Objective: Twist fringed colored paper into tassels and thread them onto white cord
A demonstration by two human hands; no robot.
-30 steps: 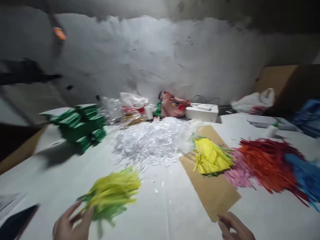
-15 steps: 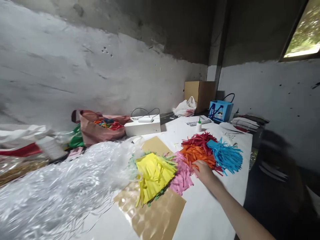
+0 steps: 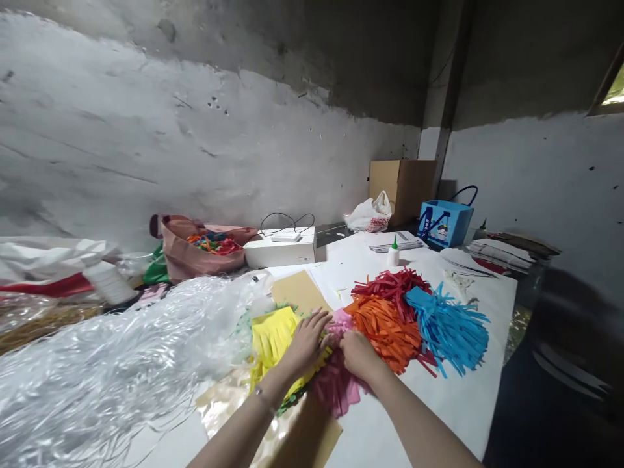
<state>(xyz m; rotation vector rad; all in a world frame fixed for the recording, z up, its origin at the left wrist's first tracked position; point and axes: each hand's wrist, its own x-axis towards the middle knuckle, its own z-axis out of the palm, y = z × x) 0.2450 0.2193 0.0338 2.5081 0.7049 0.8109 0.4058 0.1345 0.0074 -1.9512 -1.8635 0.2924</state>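
1. Currently both hands are at mid-table on the row of fringed paper bundles.
2. Left hand (image 3: 307,341): palm down, fingers spread wide and lying flat on the yellow fringed bundle (image 3: 271,333). It is pressing, not gripping.
3. Right hand (image 3: 358,351): just beside the left, resting on the pink fringed bundle (image 3: 335,389). Its fingers bend down into the fringe with the tips hidden, so can't tell whether they pinch any strips.
4. The yellow bundle lies partly on a brown cardboard sheet (image 3: 298,290). The pink one touches its right side and spreads toward the person.
5. Right of pink, overlapping in a row: orange fringed bundle (image 3: 385,328), red fringed bundle (image 3: 390,284) behind it, blue fringed bundle (image 3: 451,331) at the far end.
6. Left of yellow is a large heap of clear plastic strips (image 3: 121,364), touching the yellow bundle's edge.
7. Along the wall:
   - pink bag (image 3: 192,255) with coloured scraps inside
   - white box (image 3: 280,251)
   - white plastic bag (image 3: 370,214)
   - cardboard box (image 3: 402,185)
   - blue gift bag (image 3: 444,223)
8. A glue bottle (image 3: 392,252) stands upright behind the red bundle, apart from it.
9. Everything sits on a white table (image 3: 463,403).
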